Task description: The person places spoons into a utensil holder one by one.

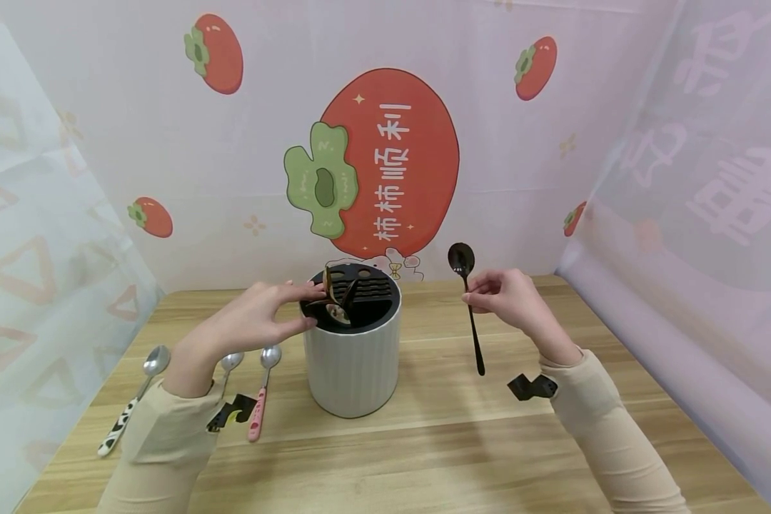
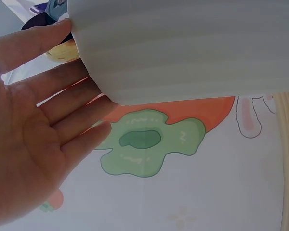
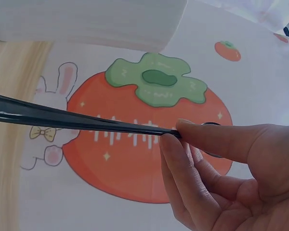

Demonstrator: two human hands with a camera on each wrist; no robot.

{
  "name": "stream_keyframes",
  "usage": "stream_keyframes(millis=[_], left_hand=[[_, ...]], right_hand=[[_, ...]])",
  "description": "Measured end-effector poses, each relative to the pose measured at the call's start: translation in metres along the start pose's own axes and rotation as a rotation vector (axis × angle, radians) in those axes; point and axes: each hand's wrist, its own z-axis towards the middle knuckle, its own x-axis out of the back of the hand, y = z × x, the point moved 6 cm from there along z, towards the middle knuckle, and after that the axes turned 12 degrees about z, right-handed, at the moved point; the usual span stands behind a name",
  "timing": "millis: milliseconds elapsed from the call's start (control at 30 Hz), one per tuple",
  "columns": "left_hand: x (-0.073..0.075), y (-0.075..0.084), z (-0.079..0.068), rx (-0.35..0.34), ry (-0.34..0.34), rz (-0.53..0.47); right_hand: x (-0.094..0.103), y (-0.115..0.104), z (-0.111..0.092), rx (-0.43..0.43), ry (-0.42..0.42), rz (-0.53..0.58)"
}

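Note:
My right hand point(image 1: 504, 296) pinches a black spoon point(image 1: 461, 260) between thumb and fingertips, partway along its thin stem. The spoon's bowl points up and away, its handle slanting down toward me above the table. In the right wrist view the black handle point(image 3: 77, 115) runs left from the fingertips. A white ribbed utensil holder point(image 1: 352, 375) with a black slotted top stands left of centre. Several dark, shiny spoons point(image 1: 338, 314) stick up from its front opening. My left hand point(image 1: 250, 314) reaches to the holder's left rim, fingers and thumb extended, fingertips right at its edge.
Spoons lie on the wooden table point(image 1: 437, 457) at the left: one with a black-and-white handle point(image 1: 122, 421), one with a pink handle point(image 1: 258, 414), and another spoon point(image 1: 231, 363) partly behind my left wrist. A persimmon-printed cloth point(image 1: 263, 143) hangs behind the table.

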Motion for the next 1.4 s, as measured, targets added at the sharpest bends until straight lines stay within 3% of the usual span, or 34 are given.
stream_keyframes(millis=[767,1400], left_hand=[[0.000,0.001,0.000,-0.010,0.013,0.004],[0.001,0.002,0.000,-0.012,0.017,0.012]], right_hand=[[-0.011,-0.050,0.003,0.113,0.007,0.004],[-0.019,-0.078,0.008,0.154,0.008,-0.007]])
